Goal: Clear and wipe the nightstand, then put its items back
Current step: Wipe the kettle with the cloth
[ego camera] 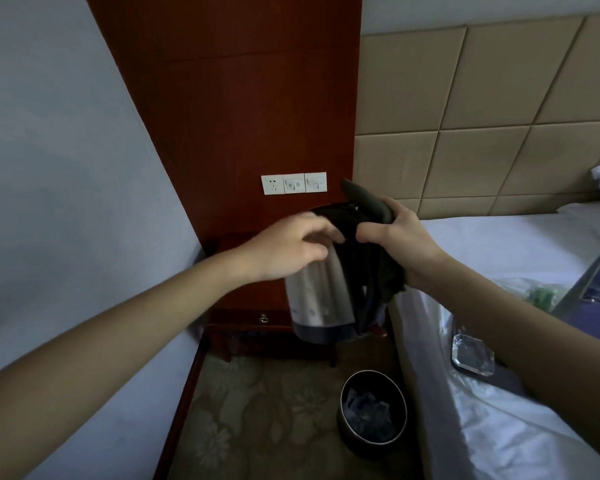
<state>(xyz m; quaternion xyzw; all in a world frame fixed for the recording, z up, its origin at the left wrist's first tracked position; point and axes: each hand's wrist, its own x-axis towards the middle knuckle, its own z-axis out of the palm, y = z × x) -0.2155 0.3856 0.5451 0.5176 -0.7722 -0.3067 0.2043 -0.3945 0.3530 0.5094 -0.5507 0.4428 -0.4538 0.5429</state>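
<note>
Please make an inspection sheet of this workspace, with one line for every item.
Surface: nightstand mostly hidden behind the kettle; its top cannot be judged.
Job's things: kettle held in the air, tilted; glass ashtray lies on the bed.
Clutter: bin on the floor, trash inside.
Hands: left hand holds the kettle top; right hand grips its handle.
Cables: a dark cord seems to hang beside the kettle; unclear.
Surroundings: socket on the wood panel; padded headboard.

The electric kettle (317, 299) is silver, with a black lid and handle and a dark blue foot band. Behind it the wall panel (243, 98) is red-brown. Below it the carpet (257, 410) is beige and flowered, and the waste bin (357, 448) black.
</note>
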